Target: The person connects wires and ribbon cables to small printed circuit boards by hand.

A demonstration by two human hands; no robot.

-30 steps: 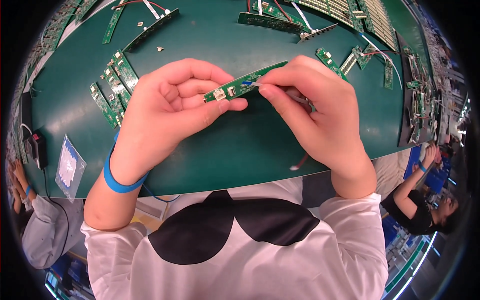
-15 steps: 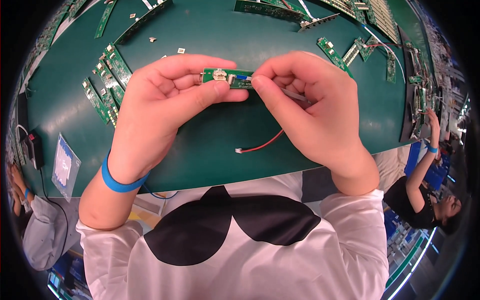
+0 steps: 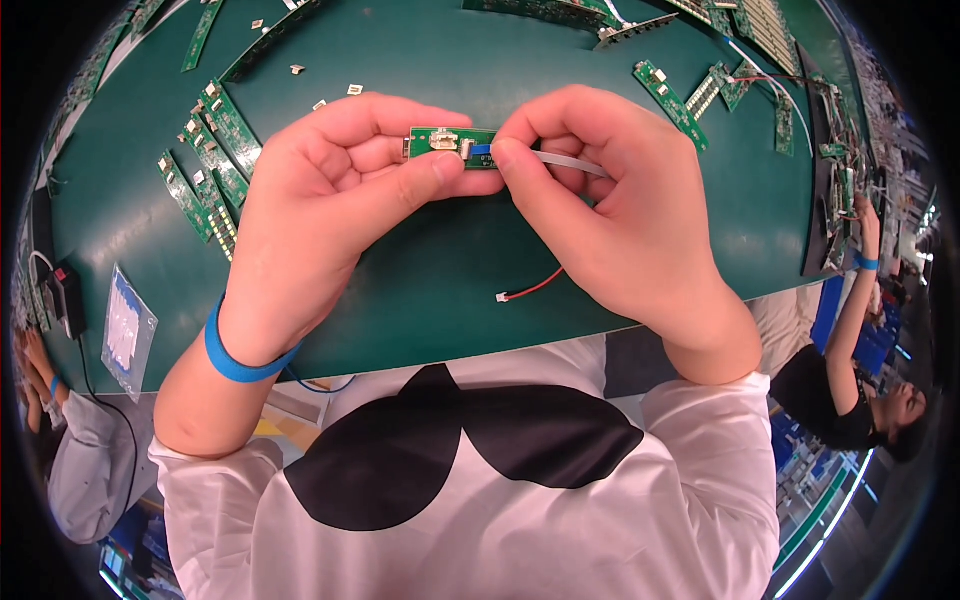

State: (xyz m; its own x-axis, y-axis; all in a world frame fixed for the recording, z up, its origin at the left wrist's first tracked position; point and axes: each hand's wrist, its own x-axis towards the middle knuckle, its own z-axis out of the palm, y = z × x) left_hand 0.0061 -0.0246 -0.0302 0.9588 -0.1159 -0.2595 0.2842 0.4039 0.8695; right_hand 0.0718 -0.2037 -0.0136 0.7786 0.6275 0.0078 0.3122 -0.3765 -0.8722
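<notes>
Between your left grip [image 3: 320, 210], pinching green board [image 3: 482, 136], and right grip [image 3: 625, 210], pinching flat cable [image 3: 565, 160]: keep blue end [image 3: 481, 152] square to socket [image 3: 466, 149].

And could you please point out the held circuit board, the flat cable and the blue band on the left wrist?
Circuit board [image 3: 477, 137]: head view, green face near the upper edge.
Flat cable [image 3: 572, 161]: head view, bare grey stretch.
Blue band [image 3: 240, 371]: head view, lower part of its loop.
</notes>
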